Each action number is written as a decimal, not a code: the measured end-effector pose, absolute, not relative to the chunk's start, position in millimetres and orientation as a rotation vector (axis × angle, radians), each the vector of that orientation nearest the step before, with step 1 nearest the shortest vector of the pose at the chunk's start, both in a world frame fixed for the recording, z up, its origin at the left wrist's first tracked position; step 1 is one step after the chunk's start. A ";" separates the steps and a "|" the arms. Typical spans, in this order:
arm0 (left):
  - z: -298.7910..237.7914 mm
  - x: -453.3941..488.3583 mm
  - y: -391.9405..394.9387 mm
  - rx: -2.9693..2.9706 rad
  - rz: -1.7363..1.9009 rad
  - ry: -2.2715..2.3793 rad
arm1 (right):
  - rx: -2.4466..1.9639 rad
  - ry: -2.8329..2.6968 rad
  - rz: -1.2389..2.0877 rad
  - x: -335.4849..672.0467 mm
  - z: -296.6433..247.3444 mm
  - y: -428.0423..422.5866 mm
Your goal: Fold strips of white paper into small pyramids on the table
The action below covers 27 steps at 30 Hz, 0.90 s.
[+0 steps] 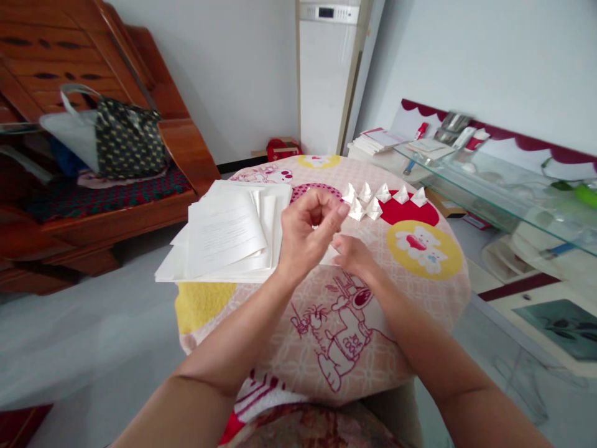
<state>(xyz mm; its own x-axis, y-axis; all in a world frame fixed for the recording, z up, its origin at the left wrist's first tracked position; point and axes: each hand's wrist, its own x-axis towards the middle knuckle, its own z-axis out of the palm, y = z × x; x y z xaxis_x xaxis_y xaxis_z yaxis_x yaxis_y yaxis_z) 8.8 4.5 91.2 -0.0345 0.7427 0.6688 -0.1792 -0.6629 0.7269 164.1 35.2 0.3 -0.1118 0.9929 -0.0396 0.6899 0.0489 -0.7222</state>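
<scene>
Over the middle of the round table, my left hand is raised with its fingers curled and the thumb against the index finger. Whatever lies in that pinch is hidden. Just below and to the right, my right hand is closed low over the cloth, its thumb at a small piece of white paper. Most of that paper is covered by my hands. Beyond them, several small pointed folded-paper pieces stand in two rows. Left of my hands lies a stack of white paper, with printed sheets on top.
A patterned tablecloth covers the table. On the right stands a glass-topped stand holding cups and papers. A wooden bench with bags is at left. A tall white cabinet-like unit stands behind.
</scene>
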 end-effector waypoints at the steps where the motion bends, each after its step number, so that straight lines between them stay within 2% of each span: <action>1: 80.6 10.1 24.2 1.586 1.736 0.684 | -1.722 -1.913 0.783 164.0 1.4 40.2; 5: 36.6 6.9 75.6 1.634 1.535 0.969 | -1.830 -2.081 0.729 165.9 6.2 56.2; 9: 9.3 0.1 86.3 1.589 1.454 1.084 | -1.855 -2.017 0.918 170.8 7.9 58.4; 16: -2.3 -7.3 87.3 1.545 1.542 1.135 | -1.491 -1.594 1.412 189.9 10.5 48.8; 21: -9.6 -6.9 88.4 1.442 1.626 1.175 | -1.268 -1.238 1.448 197.6 5.6 50.9; 27: -11.2 7.2 75.5 1.065 1.305 0.918 | -1.186 -1.187 1.458 186.4 -8.1 50.8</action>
